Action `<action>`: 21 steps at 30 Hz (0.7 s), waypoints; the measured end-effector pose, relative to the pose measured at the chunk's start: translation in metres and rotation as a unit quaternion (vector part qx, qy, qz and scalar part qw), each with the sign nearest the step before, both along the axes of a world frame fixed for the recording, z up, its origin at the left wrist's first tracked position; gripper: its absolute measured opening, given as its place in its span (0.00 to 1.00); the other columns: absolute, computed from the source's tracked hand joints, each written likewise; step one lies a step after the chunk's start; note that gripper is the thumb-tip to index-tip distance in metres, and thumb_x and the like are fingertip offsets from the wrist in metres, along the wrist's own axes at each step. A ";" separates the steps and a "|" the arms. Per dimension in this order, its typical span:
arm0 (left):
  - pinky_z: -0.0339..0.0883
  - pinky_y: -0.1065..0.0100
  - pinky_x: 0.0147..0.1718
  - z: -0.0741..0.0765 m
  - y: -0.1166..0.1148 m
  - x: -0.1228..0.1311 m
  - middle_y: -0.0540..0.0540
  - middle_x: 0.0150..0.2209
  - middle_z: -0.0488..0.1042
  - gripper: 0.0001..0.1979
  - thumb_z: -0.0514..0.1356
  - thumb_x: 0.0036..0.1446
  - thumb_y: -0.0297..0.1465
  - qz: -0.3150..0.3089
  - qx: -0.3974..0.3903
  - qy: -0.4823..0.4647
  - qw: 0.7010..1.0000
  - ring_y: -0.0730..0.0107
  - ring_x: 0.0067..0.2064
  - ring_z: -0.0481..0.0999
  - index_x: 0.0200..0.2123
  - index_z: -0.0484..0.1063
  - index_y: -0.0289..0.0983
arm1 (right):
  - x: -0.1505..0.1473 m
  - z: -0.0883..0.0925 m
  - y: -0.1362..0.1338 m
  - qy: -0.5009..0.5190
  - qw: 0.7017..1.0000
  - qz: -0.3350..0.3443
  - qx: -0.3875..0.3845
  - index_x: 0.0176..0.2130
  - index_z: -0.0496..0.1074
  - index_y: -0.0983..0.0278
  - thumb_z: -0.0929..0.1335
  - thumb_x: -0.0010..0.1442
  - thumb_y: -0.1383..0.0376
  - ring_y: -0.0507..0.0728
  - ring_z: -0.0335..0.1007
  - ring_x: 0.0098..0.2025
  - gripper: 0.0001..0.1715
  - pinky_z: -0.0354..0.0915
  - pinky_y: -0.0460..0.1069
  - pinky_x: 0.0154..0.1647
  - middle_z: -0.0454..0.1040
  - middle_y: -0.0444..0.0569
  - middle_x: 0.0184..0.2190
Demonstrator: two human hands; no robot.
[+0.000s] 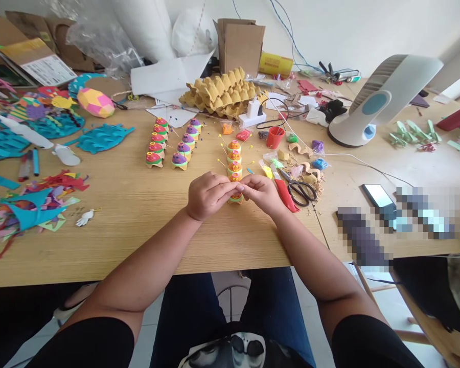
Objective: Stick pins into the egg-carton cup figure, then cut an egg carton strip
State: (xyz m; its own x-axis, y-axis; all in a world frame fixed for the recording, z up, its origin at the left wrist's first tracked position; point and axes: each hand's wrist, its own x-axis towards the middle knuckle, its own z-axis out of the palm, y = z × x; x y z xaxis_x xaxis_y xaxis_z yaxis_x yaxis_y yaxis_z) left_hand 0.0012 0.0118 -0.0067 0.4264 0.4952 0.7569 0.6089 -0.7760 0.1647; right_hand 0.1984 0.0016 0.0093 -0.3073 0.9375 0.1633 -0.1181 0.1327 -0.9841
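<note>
My left hand and my right hand meet fingertip to fingertip over the near end of a row of orange-and-green decorated egg-carton cups. The fingers of both are pinched together. Whatever is between them is too small or too covered to make out. Thin antennae with yellow tips stick out beside the row, and its nearest cup is partly hidden by my fingers. To the left stand a row of red decorated egg-carton cups and a row of purple ones.
Right of my hands lie black-handled scissors, a red-handled knife and colourful clay packets. Behind are a red cup, stacked egg cartons and a white fan-shaped device. Paper scraps and phones flank the work area.
</note>
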 end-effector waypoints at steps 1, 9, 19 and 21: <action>0.70 0.63 0.39 0.000 0.000 0.000 0.47 0.36 0.80 0.08 0.61 0.65 0.38 -0.001 -0.002 0.001 1.000 0.67 0.35 0.75 0.43 0.80 0.46 | 0.000 0.000 0.000 0.000 1.000 -0.002 -0.004 0.29 0.75 0.63 0.77 0.49 0.45 0.49 0.67 0.23 0.25 0.63 0.45 0.23 0.78 0.45 0.25; 0.70 0.61 0.39 0.002 -0.001 0.001 0.46 0.34 0.79 0.09 0.60 0.64 0.38 0.017 -0.030 0.003 0.999 0.65 0.35 0.75 0.38 0.79 0.44 | -0.001 -0.001 0.000 0.017 0.999 -0.004 -0.030 0.29 0.74 0.63 0.77 0.50 0.45 0.48 0.65 0.22 0.25 0.62 0.45 0.21 0.78 0.45 0.24; 0.70 0.66 0.37 -0.003 0.015 -0.007 0.45 0.36 0.75 0.12 0.56 0.67 0.39 0.131 -0.050 -0.186 0.972 0.69 0.34 0.71 0.40 0.76 0.38 | 0.007 -0.006 0.012 0.128 0.984 -0.116 -0.036 0.38 0.68 0.59 0.72 0.56 0.56 0.48 0.61 0.24 0.14 0.53 0.44 0.20 0.77 0.44 0.32; 0.69 0.67 0.36 -0.005 0.021 -0.009 0.45 0.36 0.75 0.12 0.56 0.68 0.38 0.141 -0.071 -0.197 0.968 0.71 0.33 0.70 0.40 0.76 0.38 | 0.013 -0.006 0.016 0.143 0.979 -0.137 -0.043 0.39 0.66 0.58 0.70 0.57 0.57 0.48 0.60 0.24 0.12 0.52 0.44 0.19 0.77 0.44 0.34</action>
State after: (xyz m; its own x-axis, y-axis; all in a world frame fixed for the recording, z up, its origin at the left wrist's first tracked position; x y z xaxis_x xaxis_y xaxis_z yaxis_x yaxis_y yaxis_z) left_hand -0.0077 0.0329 -0.0121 -0.0482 0.6608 0.7490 0.6619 -0.5405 0.5194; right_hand 0.2110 0.0172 0.0036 0.0045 0.9924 0.1231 -0.3619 0.1164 -0.9249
